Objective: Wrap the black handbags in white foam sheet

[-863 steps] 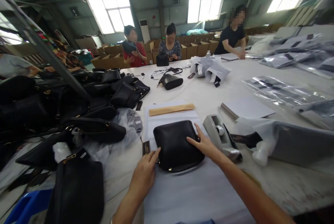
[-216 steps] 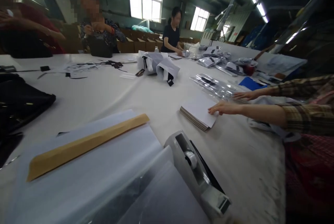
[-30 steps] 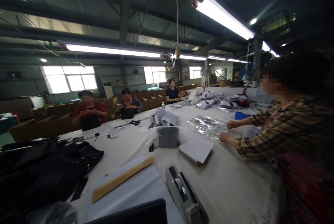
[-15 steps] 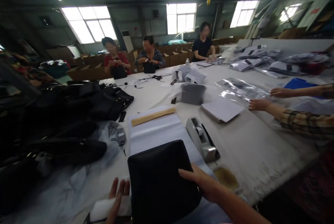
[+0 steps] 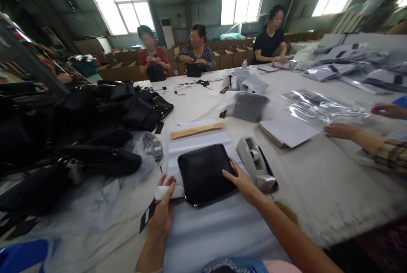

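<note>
A black bag [image 5: 205, 173] lies over white foam sheets [image 5: 190, 226] in front of me. My right hand [image 5: 240, 179] grips its right edge, thumb on top. At the bag's left side my left hand [image 5: 163, 205] has its fingers wrapped round a white wrapped strip [image 5: 162, 192]. A black tag [image 5: 147, 217] hangs beside that hand. Beyond the bag, a tan paper strip [image 5: 197, 130] crosses the sheets. The grey tape dispenser [image 5: 256, 162] stands just right of the sheets.
Many black bags [image 5: 79, 112] are heaped at the left. White cards [image 5: 288, 131] and clear plastic bags [image 5: 324, 105] lie at the right, near a co-worker's hands [image 5: 343, 131]. Several people sit or stand across the table [image 5: 321, 179].
The black bag has moved away from me and down onto the foam sheets. My left hand has closed round the white strip. The view has shifted, and the co-worker's hands appear farther right.
</note>
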Demonstrator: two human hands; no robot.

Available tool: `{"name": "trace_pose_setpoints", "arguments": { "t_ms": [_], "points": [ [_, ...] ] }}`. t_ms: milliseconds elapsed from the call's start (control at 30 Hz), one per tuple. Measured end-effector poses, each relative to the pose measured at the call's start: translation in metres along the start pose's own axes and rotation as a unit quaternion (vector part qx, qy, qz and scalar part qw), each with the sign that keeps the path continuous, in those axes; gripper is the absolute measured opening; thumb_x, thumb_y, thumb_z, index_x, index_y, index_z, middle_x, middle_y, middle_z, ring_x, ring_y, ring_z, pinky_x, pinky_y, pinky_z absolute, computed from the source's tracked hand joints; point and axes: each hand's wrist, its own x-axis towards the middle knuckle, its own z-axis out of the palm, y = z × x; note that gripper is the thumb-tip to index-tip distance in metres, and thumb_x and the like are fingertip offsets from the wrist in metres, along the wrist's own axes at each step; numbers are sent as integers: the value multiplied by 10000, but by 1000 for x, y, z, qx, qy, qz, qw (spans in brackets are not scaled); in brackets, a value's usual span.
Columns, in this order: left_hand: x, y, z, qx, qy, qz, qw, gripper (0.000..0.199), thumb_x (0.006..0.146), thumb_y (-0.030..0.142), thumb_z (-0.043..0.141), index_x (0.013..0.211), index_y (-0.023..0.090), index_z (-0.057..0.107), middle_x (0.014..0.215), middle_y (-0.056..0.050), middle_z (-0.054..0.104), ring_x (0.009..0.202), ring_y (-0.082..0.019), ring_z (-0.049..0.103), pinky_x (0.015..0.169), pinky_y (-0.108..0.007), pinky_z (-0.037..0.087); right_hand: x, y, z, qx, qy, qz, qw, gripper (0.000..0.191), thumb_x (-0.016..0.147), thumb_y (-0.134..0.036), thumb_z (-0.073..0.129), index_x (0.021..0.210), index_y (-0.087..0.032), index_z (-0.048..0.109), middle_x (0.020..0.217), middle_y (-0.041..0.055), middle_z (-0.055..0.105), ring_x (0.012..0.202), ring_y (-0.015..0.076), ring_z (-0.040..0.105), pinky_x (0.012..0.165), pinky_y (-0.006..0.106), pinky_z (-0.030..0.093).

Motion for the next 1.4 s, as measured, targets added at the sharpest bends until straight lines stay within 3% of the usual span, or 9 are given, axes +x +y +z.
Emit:
{"name": "trace_pose_setpoints", "arguments": {
  "t_ms": [233, 367, 500, 600, 733, 833, 1000, 1200, 1400],
  "points": [
    [9, 16, -32, -81, 69, 21, 994, 334, 836, 116, 653, 1135, 258, 611, 1179, -28, 675, 1136, -153, 630, 932, -276, 543, -12, 5, 9, 6, 13, -8, 1000, 890, 807, -551, 674, 1530, -289, 226, 1481, 70, 460, 1340, 238, 458, 1148, 429, 319],
    [5, 30, -51, 78, 118, 111, 984, 349, 827, 218, 679, 1160, 225, 574, 1182, -66, 653, 1198, -204, 594, 985, -341, 511, -17, 8, 11, -45, 35, -14, 998, 857, 832, -540, 636, 1530, -246, 236, 1429, 87, 511, 1313, 235, 484, 1142, 418, 330],
    [-15, 37, -54, 367, 159, 349, 847, 588, 854, 318, 651, 1392, 252, 424, 1448, -122, 473, 1373, -280, 419, 1109, -464, 389, -28, 8, 4, -189, 72, -96, 975, 746, 832, -433, 642, 1490, -238, 349, 1450, 102, 481, 1327, 275, 465, 1108, 456, 390],
    [-30, 32, -31, 509, 44, 468, 721, 510, 911, 328, 573, 1403, 266, 456, 1515, -100, 417, 1408, -289, 366, 1166, -490, 300, -46, -1, -9, -339, 110, -218, 909, 550, 863, -318, 613, 1396, -258, 494, 1467, 90, 465, 1308, 276, 486, 1098, 467, 414],
    [-30, 6, 15, 586, -155, 498, 620, 509, 941, 374, 526, 1430, 263, 437, 1521, -96, 418, 1425, -298, 338, 1153, -525, 308, -70, -14, -42, -482, 186, -330, 790, 334, 937, -271, 538, 1258, -236, 622, 1421, 78, 525, 1339, 258, 451, 1129, 455, 385],
    [-19, -16, 36, 627, -198, 480, 580, 574, 939, 423, 520, 1467, 240, 389, 1559, -123, 344, 1450, -333, 270, 1126, -580, 314, -85, -12, -76, -546, 265, -341, 718, 320, 939, -316, 550, 1213, -189, 655, 1414, 112, 529, 1388, 300, 375, 1139, 504, 353],
    [-6, -32, 39, 653, -202, 480, 550, 591, 928, 424, 534, 1474, 257, 382, 1590, -112, 270, 1466, -357, 208, 1120, -607, 292, -125, 20, -111, -619, 284, -274, 678, 324, 946, -382, 534, 1132, -182, 708, 1460, 126, 481, 1421, 349, 307, 1128, 562, 322],
    [-7, -33, 35, 651, -204, 476, 555, 597, 933, 399, 534, 1485, 256, 360, 1599, -97, 252, 1479, -330, 179, 1140, -586, 270, -157, 61, -114, -672, 220, -204, 678, 375, 946, -474, 493, 1118, -231, 721, 1511, 99, 422, 1438, 375, 257, 1135, 625, 237],
    [-9, -32, 36, 654, -199, 474, 556, 585, 935, 375, 535, 1482, 260, 361, 1597, -88, 260, 1478, -320, 185, 1143, -577, 281, -144, 46, -117, -675, 192, -238, 672, 273, 940, -414, 525, 987, -260, 747, 1453, 83, 498, 1392, 377, 352, 1095, 643, 295]
  ]
}}
